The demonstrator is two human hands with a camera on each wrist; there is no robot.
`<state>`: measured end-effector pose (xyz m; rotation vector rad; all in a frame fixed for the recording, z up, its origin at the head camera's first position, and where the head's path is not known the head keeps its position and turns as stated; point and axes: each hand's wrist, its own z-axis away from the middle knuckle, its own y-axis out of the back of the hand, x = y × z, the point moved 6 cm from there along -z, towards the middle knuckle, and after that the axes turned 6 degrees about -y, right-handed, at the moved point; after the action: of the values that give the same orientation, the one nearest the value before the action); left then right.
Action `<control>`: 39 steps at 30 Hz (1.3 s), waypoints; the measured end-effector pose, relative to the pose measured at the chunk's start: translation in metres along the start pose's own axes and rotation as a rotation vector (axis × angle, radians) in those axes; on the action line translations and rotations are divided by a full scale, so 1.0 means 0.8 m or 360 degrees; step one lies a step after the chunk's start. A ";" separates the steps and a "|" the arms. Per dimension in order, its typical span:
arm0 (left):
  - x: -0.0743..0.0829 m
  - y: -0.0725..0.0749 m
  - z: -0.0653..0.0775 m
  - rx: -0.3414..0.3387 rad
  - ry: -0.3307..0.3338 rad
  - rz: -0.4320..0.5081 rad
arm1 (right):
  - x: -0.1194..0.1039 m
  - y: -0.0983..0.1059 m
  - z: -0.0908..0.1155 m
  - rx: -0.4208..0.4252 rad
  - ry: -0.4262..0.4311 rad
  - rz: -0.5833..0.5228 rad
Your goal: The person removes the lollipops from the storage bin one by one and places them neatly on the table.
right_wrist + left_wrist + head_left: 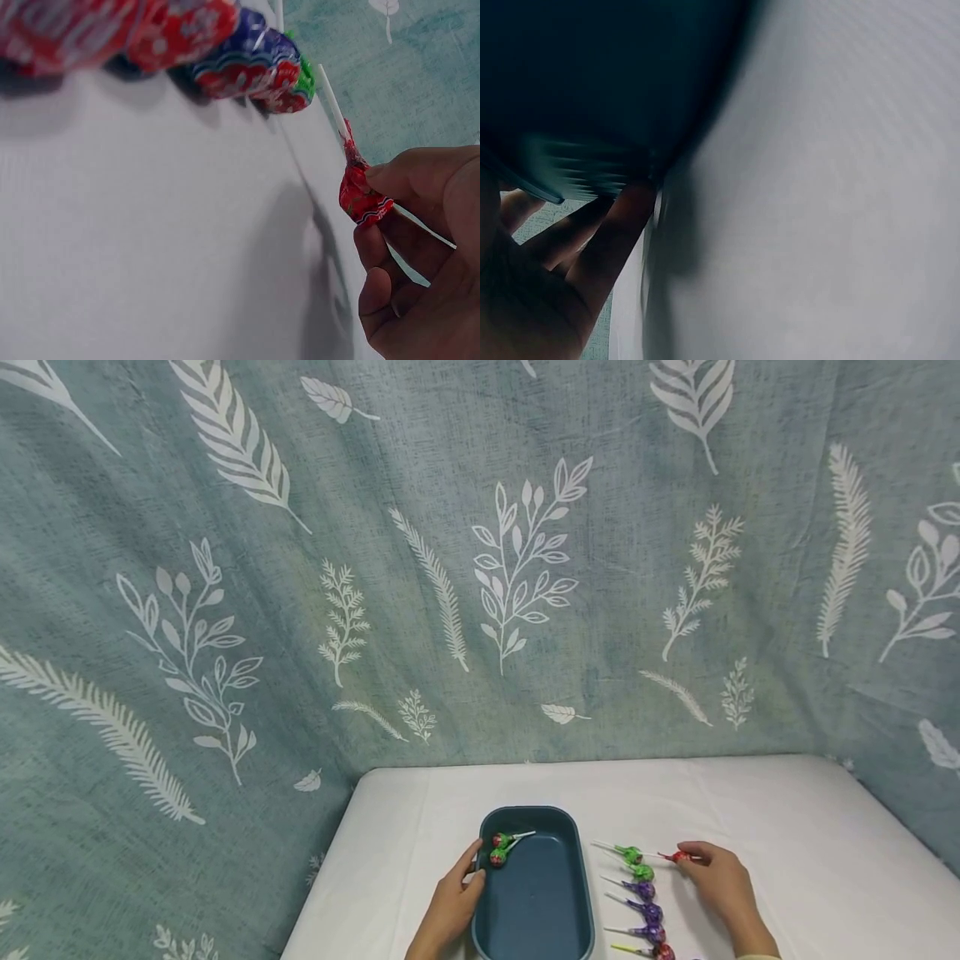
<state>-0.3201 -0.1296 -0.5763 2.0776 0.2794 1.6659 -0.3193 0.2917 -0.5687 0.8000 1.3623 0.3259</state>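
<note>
A red-wrapped lollipop [361, 191] is pinched between the thumb and fingers of my right hand [722, 885], its white stick pointing left in the head view. Just left of that hand runs a column of lollipops on the table, with green wrappers [628, 855] at the far end, then purple ones [643, 891] and red ones [663, 952] nearer me. My left hand [452, 903] grips the left side of a dark blue plastic tub [588, 893]. Inside the tub, near its far left corner, lie two red-and-green lollipops [498, 857].
White cloth covers the table [405, 827]. Behind it and at the sides hangs a blue-green curtain [450, 710] with white leaf prints. The tub's raised wall stands between my left hand and the lollipop column.
</note>
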 end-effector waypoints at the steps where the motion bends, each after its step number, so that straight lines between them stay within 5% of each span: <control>1: 0.000 0.000 0.000 -0.0002 -0.0001 -0.0002 | 0.002 -0.001 -0.001 -0.0002 -0.0011 -0.0001; 39: -0.002 0.000 0.001 0.0009 0.0001 0.0010 | 0.025 0.005 -0.004 0.0004 -0.0040 -0.0001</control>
<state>-0.3201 -0.1303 -0.5780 2.0843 0.2787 1.6714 -0.3171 0.3081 -0.5806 0.8034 1.3398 0.3129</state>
